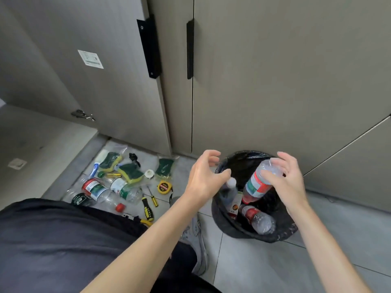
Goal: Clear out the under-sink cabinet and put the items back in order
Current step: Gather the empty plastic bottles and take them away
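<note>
Several plastic bottles (257, 182) in black-lined bin (281, 235), both hands' grip open, empty.

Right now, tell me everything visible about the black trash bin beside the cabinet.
The round black trash bin stands upright on the grey tile floor, lined with a glossy black plastic bag that folds over its rim. It holds several clear plastic bottles with red labels. One tilted bottle pokes above the rim, under the right hand. The left hand hovers open above.
</note>
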{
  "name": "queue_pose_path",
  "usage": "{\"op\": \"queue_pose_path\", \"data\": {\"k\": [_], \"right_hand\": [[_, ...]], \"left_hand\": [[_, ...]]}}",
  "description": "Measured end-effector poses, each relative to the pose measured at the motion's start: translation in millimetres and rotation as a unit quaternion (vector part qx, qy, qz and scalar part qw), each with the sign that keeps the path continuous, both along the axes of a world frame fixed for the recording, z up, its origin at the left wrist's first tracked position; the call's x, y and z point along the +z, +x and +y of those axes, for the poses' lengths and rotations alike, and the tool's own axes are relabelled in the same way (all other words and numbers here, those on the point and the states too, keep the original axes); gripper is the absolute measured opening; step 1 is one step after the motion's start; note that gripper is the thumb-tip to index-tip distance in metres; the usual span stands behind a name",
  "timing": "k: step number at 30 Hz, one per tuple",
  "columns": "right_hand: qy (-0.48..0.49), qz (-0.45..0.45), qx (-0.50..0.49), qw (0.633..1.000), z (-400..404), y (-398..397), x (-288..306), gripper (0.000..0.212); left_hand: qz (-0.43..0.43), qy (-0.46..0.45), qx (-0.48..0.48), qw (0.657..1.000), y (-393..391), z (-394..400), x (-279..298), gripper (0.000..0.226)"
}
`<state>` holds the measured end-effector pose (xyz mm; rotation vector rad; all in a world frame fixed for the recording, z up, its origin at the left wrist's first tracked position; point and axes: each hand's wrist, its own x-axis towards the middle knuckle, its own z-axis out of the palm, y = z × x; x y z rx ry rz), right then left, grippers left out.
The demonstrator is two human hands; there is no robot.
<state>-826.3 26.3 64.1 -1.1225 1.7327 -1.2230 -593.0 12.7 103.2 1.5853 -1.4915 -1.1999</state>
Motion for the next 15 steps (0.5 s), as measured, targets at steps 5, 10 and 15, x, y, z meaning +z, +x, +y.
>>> {"op": "queue_pose_path", "data": {"k": [5, 10, 15], "right_hand": [[-0.036, -0.005, 0.046, 0.998, -28, 36, 26, 0.036], [-0.045, 0.043, 0.215, 0.975, -74, 122, 72, 0.012], [-0.067, 0.121, 0.374, 0.917, -114, 241, 113, 0.010]], "left_hand": [[-0.051, -0.011, 0.016, 0.998, 40, -20, 27, 0.013], [-0.179, -0.011, 0.060, 0.982, 124, -48, 66, 0.018], [-0.293, 0.016, 0.169, 0.941, 243, -52, 95, 0.024]]}}
